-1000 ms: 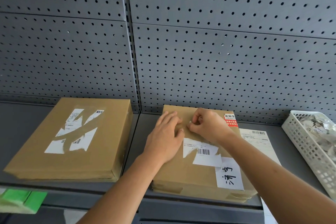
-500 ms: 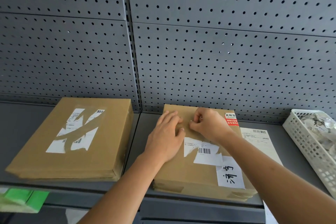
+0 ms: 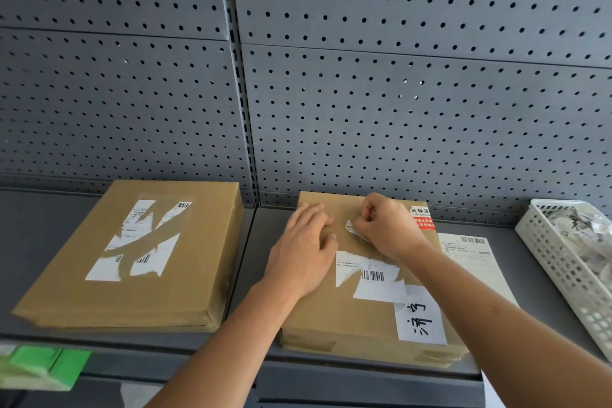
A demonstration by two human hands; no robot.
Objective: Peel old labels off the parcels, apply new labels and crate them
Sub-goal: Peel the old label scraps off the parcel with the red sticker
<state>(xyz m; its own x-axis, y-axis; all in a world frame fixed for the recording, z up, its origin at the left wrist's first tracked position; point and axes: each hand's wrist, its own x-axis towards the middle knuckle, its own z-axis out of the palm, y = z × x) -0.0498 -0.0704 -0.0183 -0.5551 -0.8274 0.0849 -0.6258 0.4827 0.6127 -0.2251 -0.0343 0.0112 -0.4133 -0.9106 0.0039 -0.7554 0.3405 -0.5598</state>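
— Parcel (image 3: 347, 318) where?
— On the shelf (image 3: 251, 275). Left hand (image 3: 304, 255) lies flat on it, fingers straight; right hand (image 3: 385, 225) pinches a torn label strip (image 3: 350, 227) near its far edge.

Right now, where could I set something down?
Bare shelf lies left of the left parcel; narrow strips run between it and the right parcel, and between label sheet and basket. Left hand and right hand, pinching the old label, crowd the right parcel.

Both forearms reach over the parcel (image 3: 347, 318). The left hand (image 3: 303, 255) lies flat on its top, fingers straight; the right hand (image 3: 385, 225), near its far edge, pinches a label scrap (image 3: 351, 228).
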